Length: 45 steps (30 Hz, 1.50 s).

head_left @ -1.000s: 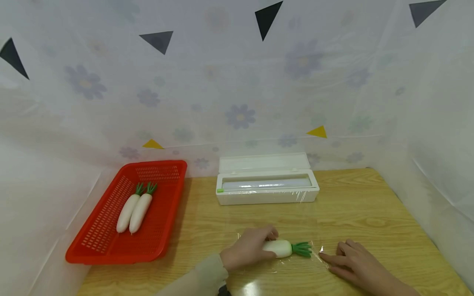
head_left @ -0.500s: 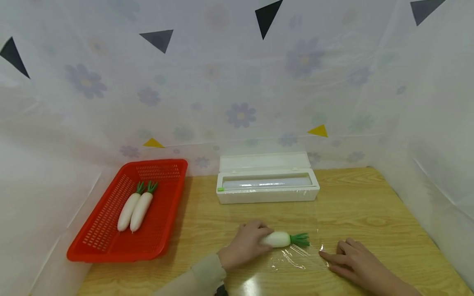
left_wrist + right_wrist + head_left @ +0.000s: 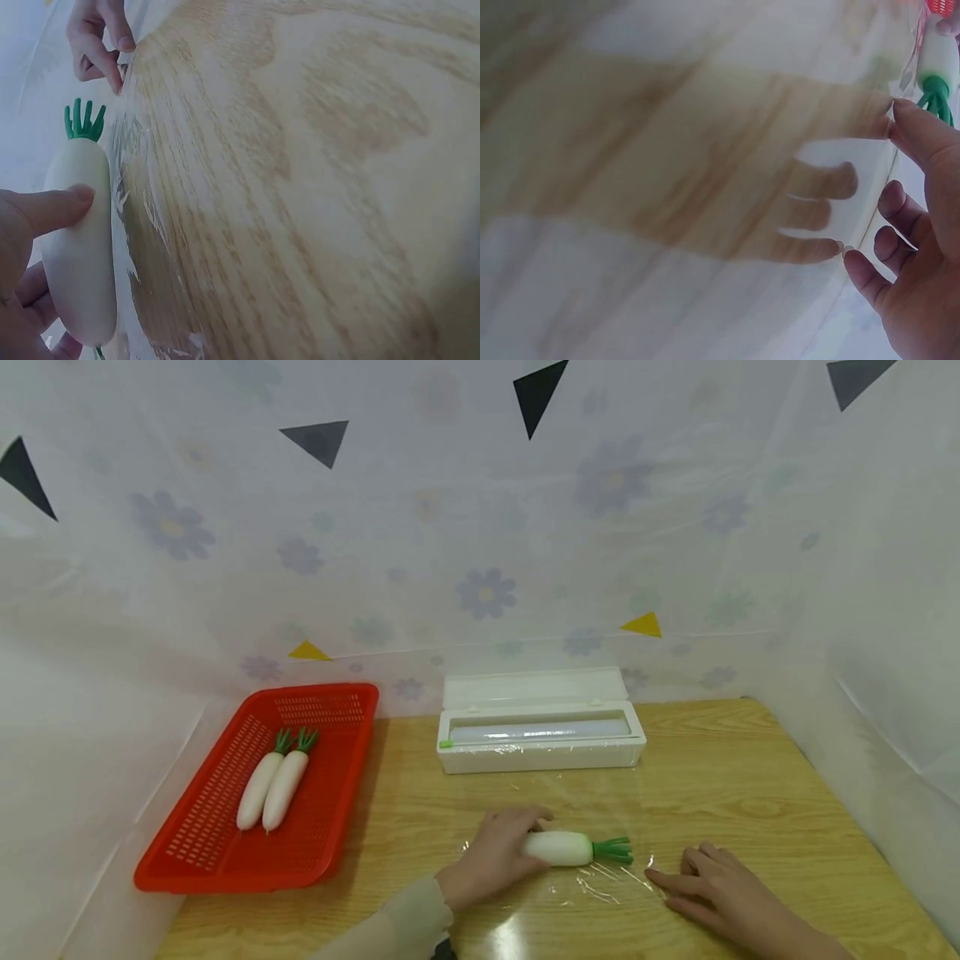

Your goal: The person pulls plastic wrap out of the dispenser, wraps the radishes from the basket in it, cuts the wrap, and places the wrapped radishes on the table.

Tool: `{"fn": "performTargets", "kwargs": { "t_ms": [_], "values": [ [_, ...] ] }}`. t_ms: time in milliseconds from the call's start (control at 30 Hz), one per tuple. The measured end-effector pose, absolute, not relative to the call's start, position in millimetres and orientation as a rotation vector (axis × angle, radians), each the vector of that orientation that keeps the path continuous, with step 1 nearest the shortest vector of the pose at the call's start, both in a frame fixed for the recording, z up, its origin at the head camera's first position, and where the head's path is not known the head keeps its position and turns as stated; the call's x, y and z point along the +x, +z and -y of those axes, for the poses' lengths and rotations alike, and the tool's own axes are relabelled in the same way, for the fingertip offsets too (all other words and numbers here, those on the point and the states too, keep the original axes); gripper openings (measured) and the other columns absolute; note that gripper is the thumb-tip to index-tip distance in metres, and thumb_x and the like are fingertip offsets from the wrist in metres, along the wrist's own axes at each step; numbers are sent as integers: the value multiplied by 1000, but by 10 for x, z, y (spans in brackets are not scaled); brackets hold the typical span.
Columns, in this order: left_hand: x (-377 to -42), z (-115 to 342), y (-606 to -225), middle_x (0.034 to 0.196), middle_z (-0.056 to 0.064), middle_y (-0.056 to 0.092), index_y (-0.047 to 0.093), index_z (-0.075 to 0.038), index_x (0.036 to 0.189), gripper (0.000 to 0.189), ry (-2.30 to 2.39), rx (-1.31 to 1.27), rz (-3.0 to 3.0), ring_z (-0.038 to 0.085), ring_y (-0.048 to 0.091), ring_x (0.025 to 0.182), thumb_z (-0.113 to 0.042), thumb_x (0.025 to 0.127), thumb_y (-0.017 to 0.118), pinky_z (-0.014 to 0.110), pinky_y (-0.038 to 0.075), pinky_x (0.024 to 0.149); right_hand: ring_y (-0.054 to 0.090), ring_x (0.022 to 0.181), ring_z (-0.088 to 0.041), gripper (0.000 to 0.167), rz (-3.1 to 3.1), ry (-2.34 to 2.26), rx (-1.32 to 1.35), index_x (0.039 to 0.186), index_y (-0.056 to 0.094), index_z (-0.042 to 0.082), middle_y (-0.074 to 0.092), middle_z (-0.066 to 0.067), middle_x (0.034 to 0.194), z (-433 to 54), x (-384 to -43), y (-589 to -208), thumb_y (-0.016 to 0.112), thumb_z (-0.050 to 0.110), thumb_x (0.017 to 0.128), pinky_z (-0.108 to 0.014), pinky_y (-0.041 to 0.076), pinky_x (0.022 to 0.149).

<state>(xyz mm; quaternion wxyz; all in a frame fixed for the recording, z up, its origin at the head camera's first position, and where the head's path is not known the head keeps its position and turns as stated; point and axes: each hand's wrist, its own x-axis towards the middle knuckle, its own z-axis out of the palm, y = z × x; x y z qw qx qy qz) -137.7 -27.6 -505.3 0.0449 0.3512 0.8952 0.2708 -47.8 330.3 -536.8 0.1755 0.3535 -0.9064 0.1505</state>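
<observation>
My left hand (image 3: 491,852) grips a white radish (image 3: 558,849) with a green leafy top, lying sideways on clear cling film (image 3: 600,887) over the table. The left wrist view shows the thumb across the radish (image 3: 79,262) and the other fingers under its far side. To the right, my right hand (image 3: 720,889) pinches the near right corner of the film between thumb and forefinger. Its other fingers are spread loosely in the right wrist view, where the hand (image 3: 922,277) stands close to the green leaves (image 3: 935,94).
Behind the hands stands a white cling film box (image 3: 540,760) with its lid raised and a roll inside; film runs from it toward me. A red plastic basket (image 3: 345,827) at left holds two white radishes (image 3: 285,789). A patterned white sheet (image 3: 420,527) hangs behind the wooden table (image 3: 750,785).
The left hand and radish have shifted slightly away from me, and the film near the leaves shows more stretched creases. The right hand stays at the film's corner.
</observation>
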Motion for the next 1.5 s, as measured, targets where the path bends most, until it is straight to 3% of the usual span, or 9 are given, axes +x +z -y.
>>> {"fn": "performTargets", "kwargs": {
  "t_ms": [300, 533, 833, 1067, 1500],
  "values": [
    [-1342, 336, -5090, 122, -9, 72, 71, -19, 121, 37, 820, 1072, -2748, 11, 63, 111, -36, 90, 82, 35, 40, 96, 25, 79, 8, 47, 2569, 420, 1007, 124, 78, 30, 36, 29, 90, -3309, -481, -5384, 90, 28, 79, -12, 23, 68],
    [-1370, 342, -5089, 126, -3, 65, 72, -20, 131, 48, 678, 1063, -2815, 16, 56, 119, -37, 87, 84, 47, 43, 101, 28, 80, 7, 45, 2583, 424, 1004, 124, 78, 29, 37, 28, 90, -3302, -484, -5387, 89, 28, 79, -15, 25, 67],
    [-1391, 351, -5099, 127, -6, 70, 70, -19, 127, 46, 795, 984, -2774, 15, 59, 119, -35, 87, 85, 46, 44, 100, 30, 82, 6, 43, 2620, 453, 973, 123, 79, 27, 39, 28, 91, -3285, -466, -5313, 89, 27, 81, -15, 28, 67],
    [-1389, 378, -5132, 126, -7, 70, 71, -20, 126, 42, 860, 997, -2764, 14, 59, 117, -44, 92, 78, 40, 44, 97, 35, 84, 6, 38, 2684, 461, 944, 120, 77, 29, 43, 29, 94, -3259, -474, -5240, 87, 28, 84, -19, 34, 67],
    [-1367, 455, -5110, 125, 2, 70, 70, -14, 128, 46, 943, 1049, -2784, 19, 63, 115, -37, 90, 81, 44, 48, 101, 47, 91, 2, 41, 2713, 404, 887, 120, 70, 29, 55, 27, 102, -3227, -466, -5208, 87, 34, 84, -28, 47, 77]
  ]
}}
